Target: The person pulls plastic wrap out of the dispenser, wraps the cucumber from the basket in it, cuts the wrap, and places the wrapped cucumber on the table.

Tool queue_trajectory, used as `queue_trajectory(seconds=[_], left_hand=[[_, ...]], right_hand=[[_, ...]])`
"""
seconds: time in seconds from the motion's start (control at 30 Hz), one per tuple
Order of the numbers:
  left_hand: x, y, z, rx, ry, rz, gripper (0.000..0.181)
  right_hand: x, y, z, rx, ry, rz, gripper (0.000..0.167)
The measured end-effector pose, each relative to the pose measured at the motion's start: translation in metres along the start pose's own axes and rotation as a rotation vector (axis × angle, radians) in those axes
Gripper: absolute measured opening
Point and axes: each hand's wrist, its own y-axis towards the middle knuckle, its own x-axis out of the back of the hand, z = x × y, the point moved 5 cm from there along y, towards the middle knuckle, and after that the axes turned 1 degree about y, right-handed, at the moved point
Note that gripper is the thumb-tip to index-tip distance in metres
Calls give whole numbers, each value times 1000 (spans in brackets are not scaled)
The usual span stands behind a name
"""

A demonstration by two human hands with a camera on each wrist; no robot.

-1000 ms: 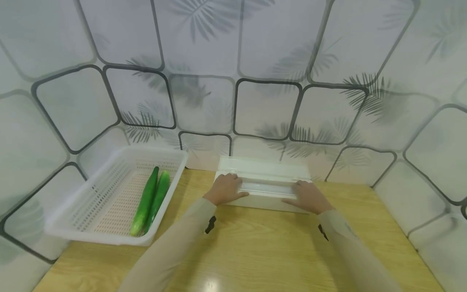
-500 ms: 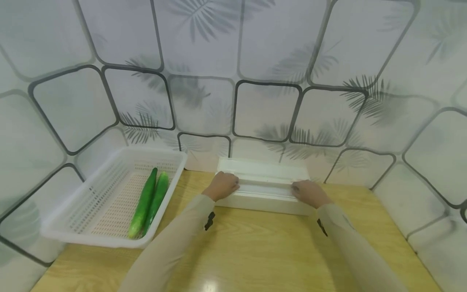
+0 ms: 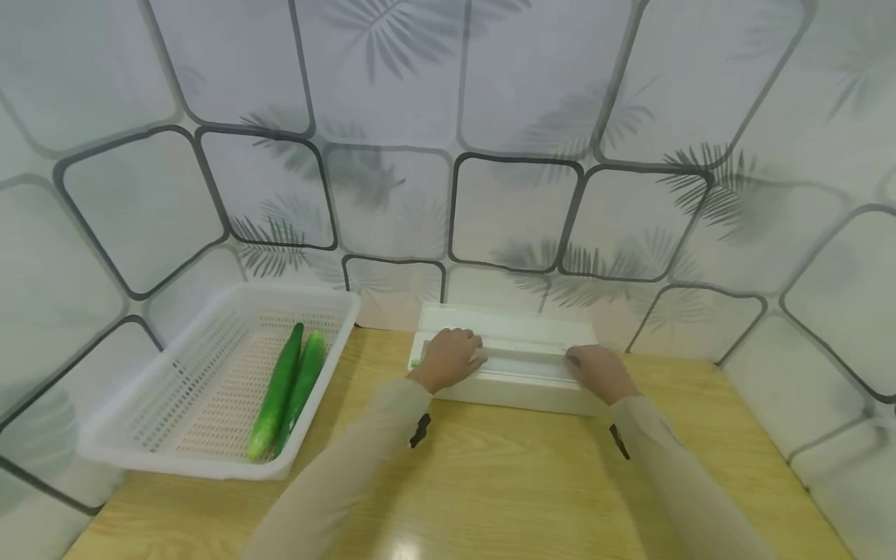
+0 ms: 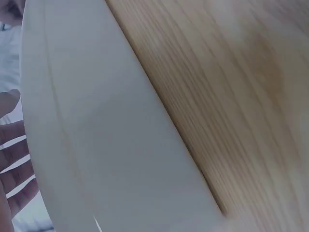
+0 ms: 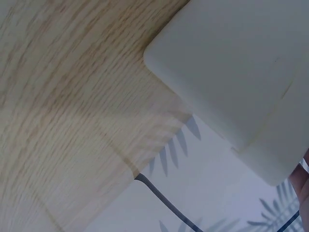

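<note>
Two hands on station: I see left hand [image 3: 450, 360] spread loosely over a long, smooth white box [image 3: 518, 394], right hand [image 3: 600, 372] bent at its right end, grip unclear | wood-grain table [image 3: 504, 474] beneath | perforated plastic basket [image 3: 189, 465], left: two slender green cucumbers [image 3: 278, 393]

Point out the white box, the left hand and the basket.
White box [image 3: 521, 394], head view: front wall.
Left hand [image 3: 448, 360], head view: back of the hand.
Basket [image 3: 183, 463], head view: near rim.
</note>
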Motion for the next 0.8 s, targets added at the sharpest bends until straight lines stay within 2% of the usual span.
queue_trajectory(seconds=[0.17,0.33,0.57,0.8], left_hand=[[-5,17,-25,-40,76,9,31],[-9,25,-31,-25,58,32,26],[-7,16,-12,-17,24,80,23],[-5,0,19,-27,-39,61,22]], right_hand=[[5,-2,1,9,5,-25,11],[7,-2,2,13,13,-53,10],[8,0,0,-17,27,-57,12],[10,-4,-1,-21,22,-64,14]])
